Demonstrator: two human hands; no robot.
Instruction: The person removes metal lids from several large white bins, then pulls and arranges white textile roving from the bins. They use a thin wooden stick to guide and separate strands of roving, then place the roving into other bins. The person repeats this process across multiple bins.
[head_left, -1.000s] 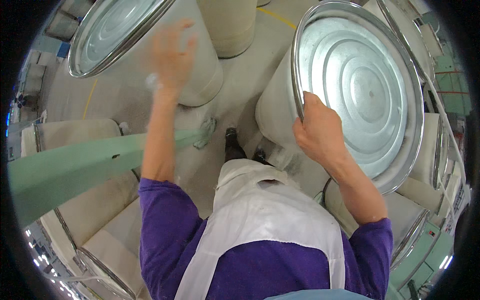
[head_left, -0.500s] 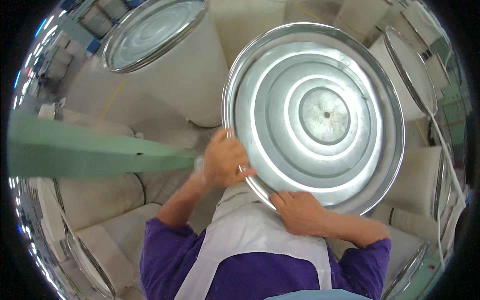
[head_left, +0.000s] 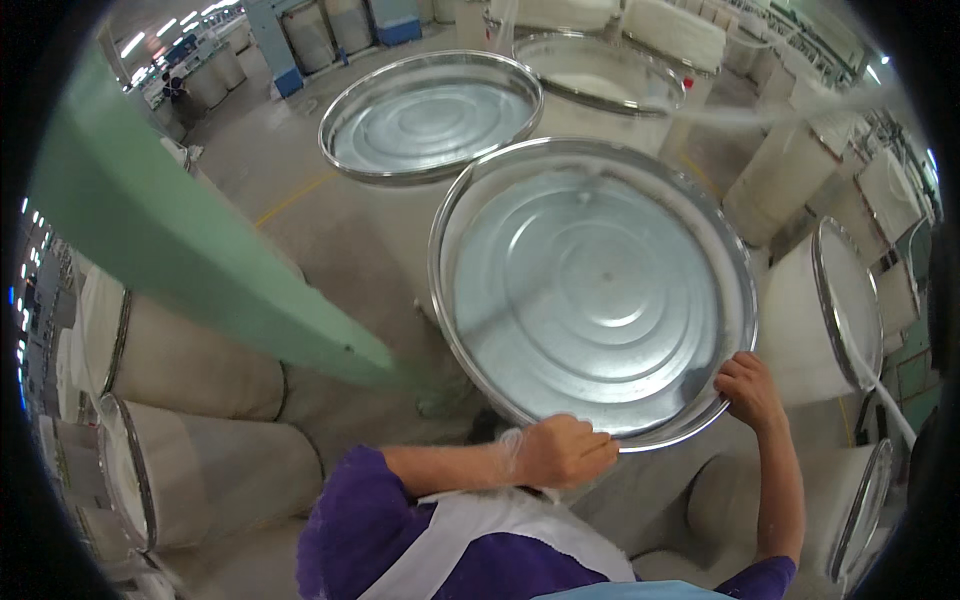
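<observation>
- At the far left, two pale drums (head_left: 205, 350) (head_left: 230, 475) with metal rims sat one nearer than the other, their rims facing left in the view.
- A green post (head_left: 225, 240) slanted across in front of them.
- Right of the post, a yellow line (head_left: 292, 200) crossed the grey floor (head_left: 345, 405).
- Farther off stood a drum (head_left: 405, 205) with a ridged metal disc inside its rim.
- A white apron (head_left: 490, 530) over purple sleeves showed at the bottom.
- The left hand (head_left: 565, 450) had its fingers together, curled onto the near edge of the big drum; its thumb could not be made out.
- That big drum (head_left: 735, 320) was in the middle, tipped toward the person, with a ridged metal plate (head_left: 590, 290) inside.
- Behind it stood another round drum (head_left: 600, 120).
- The right hand (head_left: 752, 388) had bent fingers clamped over the big drum's near right rim.
- At the right, a white drum (head_left: 790, 325) stood near that hand, and another pale drum (head_left: 765, 500) sat lower.
</observation>
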